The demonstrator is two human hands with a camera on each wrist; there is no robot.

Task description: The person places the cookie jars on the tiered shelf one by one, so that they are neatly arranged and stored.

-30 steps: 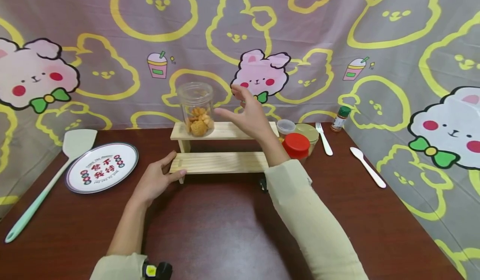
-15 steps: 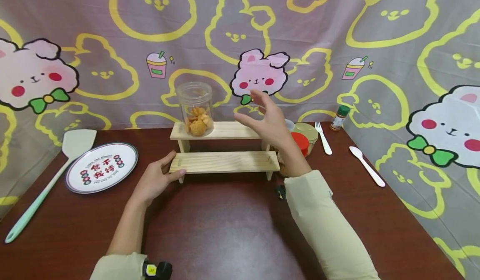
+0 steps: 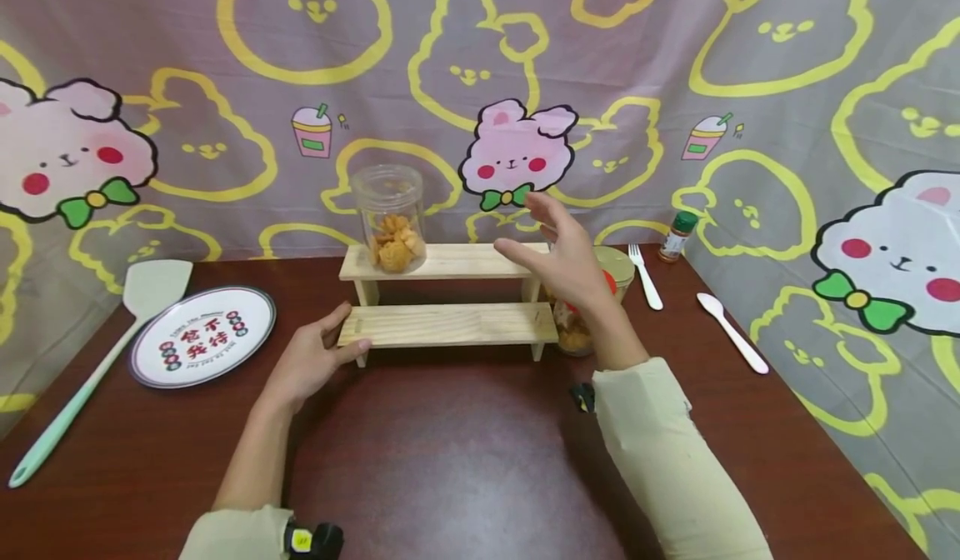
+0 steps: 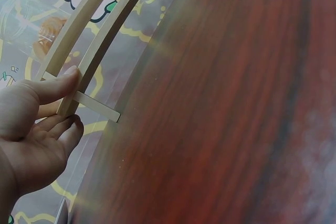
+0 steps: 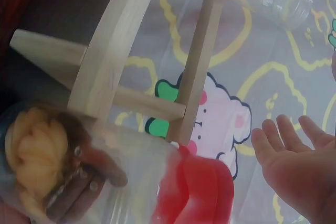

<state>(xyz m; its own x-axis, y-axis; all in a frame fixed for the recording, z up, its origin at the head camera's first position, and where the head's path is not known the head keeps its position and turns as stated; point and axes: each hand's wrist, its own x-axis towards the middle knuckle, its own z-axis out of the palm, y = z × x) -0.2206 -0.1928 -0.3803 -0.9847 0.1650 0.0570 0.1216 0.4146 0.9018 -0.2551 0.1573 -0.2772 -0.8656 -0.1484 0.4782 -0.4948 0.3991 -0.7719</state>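
Observation:
A two-tier wooden display rack (image 3: pixel 450 325) stands near the back of the table. My left hand (image 3: pixel 311 360) grips the left end of its lower shelf, thumb on the near side, as the left wrist view also shows. On the left of the upper shelf stands a clear lidless jar (image 3: pixel 393 218) with golden cookies inside. My right hand (image 3: pixel 570 260) is in the air by the rack's right end, fingers apart and holding nothing. Below it, partly hidden by the hand and forearm, is a red-lidded clear jar (image 5: pixel 199 192) with cookies and brown pieces.
Behind the right forearm is a gold-lidded container (image 3: pixel 617 268). Farther right are a white fork (image 3: pixel 647 277), a green-capped spice bottle (image 3: pixel 678 237) and a white spoon (image 3: pixel 733 333). A printed plate (image 3: pixel 202 337) and a spatula (image 3: pixel 90 385) lie left. A patterned cloth hangs behind.
My right hand has moved right and down, away from the jar on the upper shelf toward the red-lidded jar. The left hand has stayed on the rack.

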